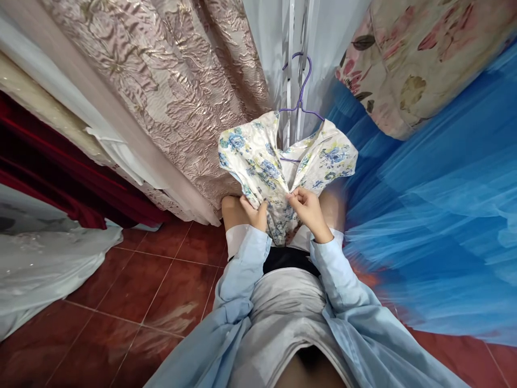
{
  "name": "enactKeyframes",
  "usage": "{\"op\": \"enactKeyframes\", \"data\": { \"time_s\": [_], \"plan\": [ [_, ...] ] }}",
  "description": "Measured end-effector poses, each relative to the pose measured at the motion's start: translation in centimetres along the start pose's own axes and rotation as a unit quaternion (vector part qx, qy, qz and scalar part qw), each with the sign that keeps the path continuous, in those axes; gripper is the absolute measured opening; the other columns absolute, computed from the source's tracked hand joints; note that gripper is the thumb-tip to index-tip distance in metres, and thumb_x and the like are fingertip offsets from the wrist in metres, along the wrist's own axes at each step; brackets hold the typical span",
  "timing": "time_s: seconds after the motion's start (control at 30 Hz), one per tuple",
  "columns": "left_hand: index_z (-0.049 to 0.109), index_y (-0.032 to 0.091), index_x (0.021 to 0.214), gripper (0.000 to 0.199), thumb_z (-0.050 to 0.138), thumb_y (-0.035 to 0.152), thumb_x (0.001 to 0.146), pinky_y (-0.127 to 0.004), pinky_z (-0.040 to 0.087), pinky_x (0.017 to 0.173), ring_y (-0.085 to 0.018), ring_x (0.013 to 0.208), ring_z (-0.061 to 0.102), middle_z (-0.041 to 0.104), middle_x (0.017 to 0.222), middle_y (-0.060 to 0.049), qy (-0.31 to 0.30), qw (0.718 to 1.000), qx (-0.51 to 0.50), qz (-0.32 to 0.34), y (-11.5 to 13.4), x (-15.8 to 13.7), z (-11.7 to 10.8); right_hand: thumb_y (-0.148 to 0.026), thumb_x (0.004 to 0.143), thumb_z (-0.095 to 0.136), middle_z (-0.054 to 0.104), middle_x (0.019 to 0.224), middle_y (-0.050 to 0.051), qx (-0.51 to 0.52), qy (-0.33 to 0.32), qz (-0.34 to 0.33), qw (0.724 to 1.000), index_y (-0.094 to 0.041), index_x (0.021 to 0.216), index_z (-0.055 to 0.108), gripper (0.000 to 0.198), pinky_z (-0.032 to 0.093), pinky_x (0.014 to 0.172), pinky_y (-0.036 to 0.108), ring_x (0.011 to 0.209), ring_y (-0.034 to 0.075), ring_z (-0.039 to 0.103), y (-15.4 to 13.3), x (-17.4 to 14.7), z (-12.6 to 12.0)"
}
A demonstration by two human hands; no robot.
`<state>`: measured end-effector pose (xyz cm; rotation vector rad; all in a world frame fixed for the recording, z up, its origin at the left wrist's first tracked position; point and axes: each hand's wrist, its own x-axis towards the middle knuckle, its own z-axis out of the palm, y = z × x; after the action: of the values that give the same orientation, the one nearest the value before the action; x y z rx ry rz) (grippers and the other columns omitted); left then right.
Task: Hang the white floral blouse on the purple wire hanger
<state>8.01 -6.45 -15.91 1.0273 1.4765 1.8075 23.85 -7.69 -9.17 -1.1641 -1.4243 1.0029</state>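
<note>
A white floral dress [267, 167] with blue flowers and short sleeves hangs in front of me on a purple hanger [300, 99]. The hanger's hook sits at a white metal rail [289, 81]. My left hand [256, 214] grips the cloth at the left side of the waist, its fingers partly behind the fabric. With thumb and forefinger my right hand [306, 207] pinches the front edge at the bottom of the V-shaped neckline. The lower part of the garment drops between my knees and is partly hidden.
Pink brocade cloth [161, 91] hangs to the left, beside dark red velvet [60, 161] and white sheer fabric [48, 269]. On the right are a blue tulle skirt [440, 231] and a beige floral cloth [407, 64]. Red tiles [161, 291] cover the floor.
</note>
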Motion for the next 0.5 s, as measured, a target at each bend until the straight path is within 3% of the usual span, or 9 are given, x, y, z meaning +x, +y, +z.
{"op": "enactKeyframes", "data": {
  "time_s": [0.07,0.1,0.2,0.3,0.5],
  "plan": [
    [0.041,0.018,0.139,0.073,0.072,0.019,0.073,-0.037,0.038,0.12,-0.024,0.138,0.051,0.05,0.148,-0.018,0.032,0.992,0.029,0.115,0.6,-0.4,-0.6,-0.042,0.085,0.064,0.048,0.055,-0.005,0.003,-0.01,0.008,1.0,-0.021,0.07,0.052,0.029,0.027,0.053,0.026,0.05,0.01,0.04,-0.4,-0.5,-0.2],
    [0.046,0.018,0.136,0.067,0.073,0.023,0.075,-0.038,0.038,0.12,-0.025,0.137,0.051,0.052,0.144,-0.017,0.014,0.983,0.055,0.176,1.0,-0.8,-0.8,-0.041,0.085,0.065,0.049,0.053,-0.005,0.002,-0.016,0.014,1.0,-0.02,0.069,0.053,0.028,0.028,0.052,0.026,0.049,0.01,0.041,-0.6,-0.7,-0.3],
    [0.063,0.019,0.114,0.034,0.071,0.031,0.083,-0.04,0.045,0.111,-0.026,0.12,0.06,0.066,0.118,-0.013,-0.112,0.943,0.132,0.285,2.3,-1.9,-0.4,-0.039,0.085,0.066,0.054,0.052,-0.003,0.002,-0.036,0.024,0.999,-0.02,0.07,0.057,0.026,0.029,0.051,0.026,0.047,0.011,0.044,-0.9,-1.2,-0.5],
    [0.067,0.021,0.096,0.011,0.061,0.029,0.093,-0.038,0.051,0.094,-0.023,0.098,0.066,0.071,0.096,-0.009,-0.157,0.932,0.152,0.289,3.1,-2.6,0.8,-0.041,0.084,0.068,0.057,0.052,-0.002,0.005,-0.047,0.032,0.998,-0.019,0.068,0.059,0.028,0.031,0.049,0.025,0.047,0.011,0.046,-1.2,-1.5,-0.5],
    [0.068,0.021,0.09,0.013,0.056,0.024,0.094,-0.035,0.05,0.088,-0.022,0.089,0.066,0.071,0.088,-0.008,-0.162,0.936,0.153,0.274,3.4,-3.5,1.9,-0.051,0.079,0.074,0.058,0.05,0.0,0.085,-0.017,0.06,0.994,-0.019,0.062,0.06,0.039,0.032,0.047,0.026,0.043,0.01,0.044,-2.3,-1.5,-0.2]
  ]
}}
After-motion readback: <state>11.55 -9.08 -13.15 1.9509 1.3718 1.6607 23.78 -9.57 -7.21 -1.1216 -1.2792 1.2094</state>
